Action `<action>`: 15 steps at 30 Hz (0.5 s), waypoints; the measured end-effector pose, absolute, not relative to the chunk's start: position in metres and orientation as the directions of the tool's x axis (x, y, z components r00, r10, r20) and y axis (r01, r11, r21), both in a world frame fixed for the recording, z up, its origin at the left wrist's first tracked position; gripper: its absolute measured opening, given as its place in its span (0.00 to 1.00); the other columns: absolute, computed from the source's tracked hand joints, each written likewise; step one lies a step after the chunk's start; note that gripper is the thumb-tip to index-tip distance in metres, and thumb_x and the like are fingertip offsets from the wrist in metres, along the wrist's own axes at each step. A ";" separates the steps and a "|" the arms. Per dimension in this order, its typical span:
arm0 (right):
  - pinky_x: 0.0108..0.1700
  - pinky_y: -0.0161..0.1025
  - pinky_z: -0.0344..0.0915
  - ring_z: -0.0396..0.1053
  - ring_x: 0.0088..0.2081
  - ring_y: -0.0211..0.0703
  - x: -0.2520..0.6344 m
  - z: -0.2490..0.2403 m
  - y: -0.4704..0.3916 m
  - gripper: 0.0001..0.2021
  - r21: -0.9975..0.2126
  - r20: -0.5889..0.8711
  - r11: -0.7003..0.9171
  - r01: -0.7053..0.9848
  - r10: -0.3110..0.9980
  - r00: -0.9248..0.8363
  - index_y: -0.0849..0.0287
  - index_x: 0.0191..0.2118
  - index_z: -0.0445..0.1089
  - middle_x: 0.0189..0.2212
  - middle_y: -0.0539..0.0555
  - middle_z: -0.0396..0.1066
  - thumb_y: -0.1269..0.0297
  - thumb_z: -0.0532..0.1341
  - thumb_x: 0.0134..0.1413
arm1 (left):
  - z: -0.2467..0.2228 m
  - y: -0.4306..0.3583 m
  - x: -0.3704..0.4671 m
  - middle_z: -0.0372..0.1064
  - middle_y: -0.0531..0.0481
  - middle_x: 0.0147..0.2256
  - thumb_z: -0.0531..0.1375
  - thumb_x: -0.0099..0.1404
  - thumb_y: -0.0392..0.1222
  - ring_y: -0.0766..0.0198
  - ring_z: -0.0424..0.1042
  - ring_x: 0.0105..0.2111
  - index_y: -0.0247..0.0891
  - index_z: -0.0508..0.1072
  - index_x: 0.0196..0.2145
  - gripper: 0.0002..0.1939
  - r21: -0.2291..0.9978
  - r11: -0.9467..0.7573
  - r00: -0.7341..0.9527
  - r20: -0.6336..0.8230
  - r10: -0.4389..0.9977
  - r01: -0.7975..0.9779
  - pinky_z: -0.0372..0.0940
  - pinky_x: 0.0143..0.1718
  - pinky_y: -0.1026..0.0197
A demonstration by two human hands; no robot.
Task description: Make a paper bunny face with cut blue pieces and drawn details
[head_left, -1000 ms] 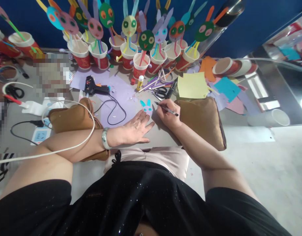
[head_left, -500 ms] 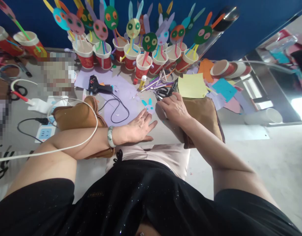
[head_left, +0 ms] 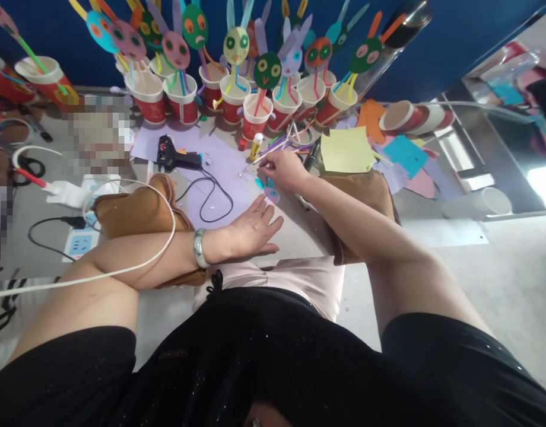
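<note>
My left hand [head_left: 254, 228] lies palm down on the table with its fingers spread. Just beyond its fingertips is a small purple paper face [head_left: 272, 195] with blue eyes and blue ears. My right hand [head_left: 282, 170] hovers above and beyond the face, its fingers bent and pinched together; what they hold, if anything, is too small to make out. A glue stick [head_left: 256, 146] with a white cap stands just past the right fingertips. Thin coloured sticks [head_left: 279, 142] lie behind that hand. Purple paper [head_left: 219, 172] spreads out to the left, under a black glue gun [head_left: 177, 159].
Red and white cups [head_left: 255, 118] with paper rabbit faces stand along the blue wall. Yellow paper [head_left: 348, 149] rests by a brown cushion [head_left: 366, 196] at right. Another brown cushion [head_left: 139, 207], a white cable [head_left: 166, 237] and a power strip [head_left: 81, 242] are at left.
My right hand has moved left and away from me, from the scissors toward the glue stick, and its fingers have drawn together. My left hand has stayed in place.
</note>
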State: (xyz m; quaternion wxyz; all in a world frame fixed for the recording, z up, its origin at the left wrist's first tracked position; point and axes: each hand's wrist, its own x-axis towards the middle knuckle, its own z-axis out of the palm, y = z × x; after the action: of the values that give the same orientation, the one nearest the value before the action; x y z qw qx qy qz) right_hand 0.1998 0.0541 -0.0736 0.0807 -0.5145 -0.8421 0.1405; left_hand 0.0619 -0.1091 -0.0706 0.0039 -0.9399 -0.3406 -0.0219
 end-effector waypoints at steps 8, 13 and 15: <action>0.44 0.46 0.69 0.75 0.39 0.52 0.192 -0.074 0.050 0.07 -0.323 -0.060 0.385 0.865 0.904 -0.424 0.58 0.38 0.81 0.35 0.59 0.81 0.69 0.64 0.57 | -0.075 -0.108 0.062 0.73 0.25 0.54 0.63 0.71 0.60 0.36 0.72 0.59 0.24 0.71 0.61 0.35 0.002 -0.769 0.768 0.048 0.639 0.640 0.54 0.69 0.31; 0.45 0.48 0.69 0.76 0.43 0.57 0.188 -0.070 0.051 0.09 -0.250 -0.095 0.447 0.859 0.871 -0.481 0.57 0.39 0.79 0.39 0.62 0.81 0.70 0.61 0.58 | -0.081 -0.108 0.063 0.74 0.26 0.55 0.63 0.70 0.62 0.37 0.72 0.59 0.26 0.72 0.61 0.36 -0.035 -0.765 0.765 0.068 0.640 0.643 0.52 0.69 0.31; 0.45 0.47 0.68 0.76 0.43 0.57 0.189 -0.070 0.051 0.10 -0.225 -0.113 0.463 0.857 0.861 -0.495 0.58 0.41 0.79 0.40 0.62 0.81 0.70 0.60 0.59 | -0.081 -0.108 0.063 0.74 0.27 0.55 0.63 0.70 0.62 0.38 0.72 0.59 0.27 0.72 0.61 0.36 -0.045 -0.762 0.764 0.066 0.642 0.645 0.51 0.70 0.32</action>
State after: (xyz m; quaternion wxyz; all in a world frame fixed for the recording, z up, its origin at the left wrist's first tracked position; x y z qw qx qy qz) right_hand 0.1885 0.0512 -0.0697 0.0081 -0.5023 -0.8553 0.1267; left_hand 0.0628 -0.1083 -0.0809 0.0326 -0.9384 -0.3431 -0.0232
